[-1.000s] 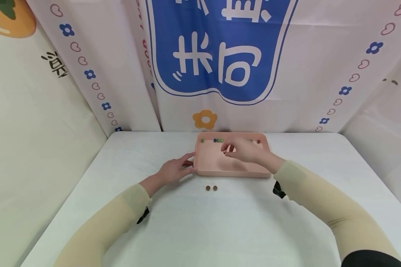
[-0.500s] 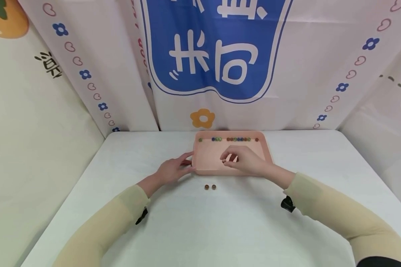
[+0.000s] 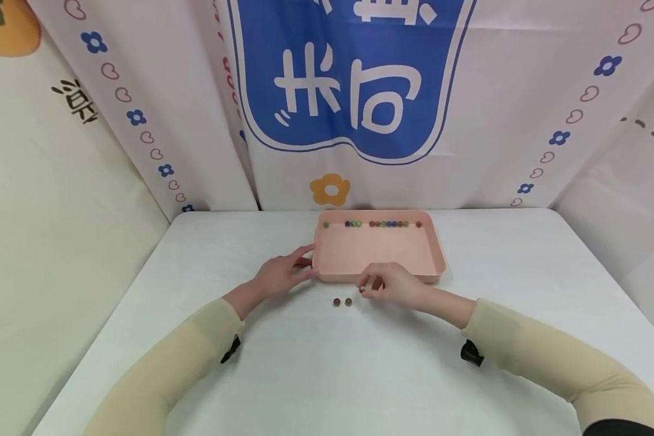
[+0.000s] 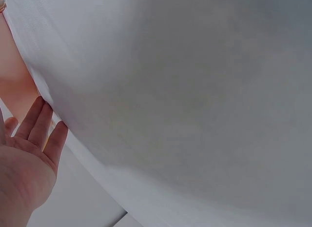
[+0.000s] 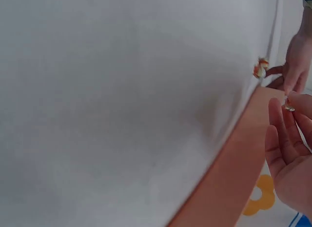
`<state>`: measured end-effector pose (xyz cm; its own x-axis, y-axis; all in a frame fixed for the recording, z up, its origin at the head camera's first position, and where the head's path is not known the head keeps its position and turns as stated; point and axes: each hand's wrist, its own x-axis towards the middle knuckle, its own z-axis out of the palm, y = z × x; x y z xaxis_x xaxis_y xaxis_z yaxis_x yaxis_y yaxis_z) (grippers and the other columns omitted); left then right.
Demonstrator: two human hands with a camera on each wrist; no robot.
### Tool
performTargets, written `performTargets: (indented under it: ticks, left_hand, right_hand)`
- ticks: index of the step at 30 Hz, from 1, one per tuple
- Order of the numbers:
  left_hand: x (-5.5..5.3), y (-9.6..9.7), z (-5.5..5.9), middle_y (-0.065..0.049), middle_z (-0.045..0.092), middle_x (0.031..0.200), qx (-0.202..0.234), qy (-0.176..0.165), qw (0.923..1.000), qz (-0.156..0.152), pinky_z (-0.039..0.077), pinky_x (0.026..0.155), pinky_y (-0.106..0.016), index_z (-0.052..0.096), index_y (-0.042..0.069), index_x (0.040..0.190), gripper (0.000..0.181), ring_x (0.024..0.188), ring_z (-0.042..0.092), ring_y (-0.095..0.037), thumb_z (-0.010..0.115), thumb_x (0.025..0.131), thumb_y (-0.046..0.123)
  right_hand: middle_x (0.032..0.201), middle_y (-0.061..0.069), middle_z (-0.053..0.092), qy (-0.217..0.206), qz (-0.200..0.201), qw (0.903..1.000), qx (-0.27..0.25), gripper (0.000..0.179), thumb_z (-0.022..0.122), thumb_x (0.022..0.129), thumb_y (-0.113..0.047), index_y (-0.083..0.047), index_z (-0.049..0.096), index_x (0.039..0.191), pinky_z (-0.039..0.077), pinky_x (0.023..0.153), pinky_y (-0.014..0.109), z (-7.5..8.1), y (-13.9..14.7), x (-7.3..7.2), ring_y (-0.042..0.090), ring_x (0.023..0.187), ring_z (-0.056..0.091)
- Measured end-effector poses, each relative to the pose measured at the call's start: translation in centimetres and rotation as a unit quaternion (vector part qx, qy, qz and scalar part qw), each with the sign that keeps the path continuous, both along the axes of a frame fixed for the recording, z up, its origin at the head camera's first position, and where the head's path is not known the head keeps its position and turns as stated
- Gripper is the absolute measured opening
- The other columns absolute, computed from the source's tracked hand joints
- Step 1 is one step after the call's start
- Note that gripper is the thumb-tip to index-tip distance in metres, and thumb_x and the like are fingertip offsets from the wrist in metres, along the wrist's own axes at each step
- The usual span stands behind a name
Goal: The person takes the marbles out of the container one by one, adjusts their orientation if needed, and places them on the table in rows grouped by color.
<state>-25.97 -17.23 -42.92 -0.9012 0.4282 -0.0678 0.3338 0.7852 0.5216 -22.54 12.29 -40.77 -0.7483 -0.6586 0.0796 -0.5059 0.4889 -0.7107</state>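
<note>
A shallow pink tray (image 3: pixel 378 251) lies on the white table, with several green, blue and brown marbles (image 3: pixel 388 224) lined up along its far side. My left hand (image 3: pixel 280 277) touches the tray's left edge with extended fingers. Just in front of the tray's near rim, my right hand (image 3: pixel 395 284) pinches a small brown marble (image 3: pixel 362 289) between thumb and fingertips; in the right wrist view this marble (image 5: pixel 289 107) shows orange and white. To its left, two more brown marbles (image 3: pixel 342 302) sit side by side on the table.
Behind the table hangs a white cloth (image 3: pixel 283 188) with a blue sign and an orange flower (image 3: pixel 329 189). Pale cloth walls (image 3: pixel 60 242) stand at both sides. The tray's far side is close to the back cloth.
My right hand has moved from over the tray toward me, past its near rim, carrying the marble. The row of marbles behind it is uncovered. My left hand stays at the tray's edge.
</note>
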Motion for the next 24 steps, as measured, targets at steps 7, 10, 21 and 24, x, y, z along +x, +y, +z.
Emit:
performTargets:
  ticks: [7,10,21,24]
  left_hand:
    - [-0.1,0.1,-0.1,-0.007,0.060,0.132,-0.009,0.003,1.0000,-0.001,0.038,0.101,-0.052,0.028,0.022,0.154,0.070,0.123,0.054,-0.030,0.055,0.096,0.050]
    - [0.0,0.1,-0.2,-0.007,0.060,0.132,-0.014,0.004,0.9999,0.001,0.038,0.101,-0.052,0.028,0.021,0.154,0.070,0.123,0.054,-0.029,0.055,0.096,0.051]
    - [-0.1,0.1,-0.1,-0.005,0.060,0.132,-0.018,0.002,0.9998,0.001,0.038,0.100,-0.052,0.028,0.021,0.154,0.071,0.124,0.053,-0.029,0.054,0.096,0.052]
    - [-0.1,0.1,-0.1,-0.005,0.060,0.133,-0.020,0.001,0.9998,-0.001,0.038,0.100,-0.052,0.027,0.021,0.154,0.071,0.124,0.053,-0.029,0.053,0.096,0.054]
  right_hand:
    - [0.095,-0.008,0.065,-0.004,-0.004,0.9987,0.051,0.012,0.071,0.088,-0.008,-0.016,0.070,0.098,0.048,0.065,0.026,-1.5,-0.5,0.2,0.007,0.067,0.055]
    - [0.094,-0.010,0.065,0.007,-0.005,0.9974,0.071,0.012,0.072,0.088,-0.010,-0.018,0.070,0.097,0.045,0.064,0.026,-1.9,-0.7,0.1,0.006,0.064,0.053]
    - [0.090,-0.011,0.065,0.053,0.019,0.9949,0.084,0.012,0.076,0.085,-0.010,-0.018,0.070,0.093,0.046,0.070,0.026,-2.0,-1.1,0.1,0.005,0.074,0.054]
    - [0.089,-0.011,0.065,0.057,0.023,0.9947,0.082,0.012,0.076,0.085,-0.010,-0.018,0.070,0.092,0.047,0.071,0.027,-2.1,-1.1,0.0,0.005,0.076,0.055]
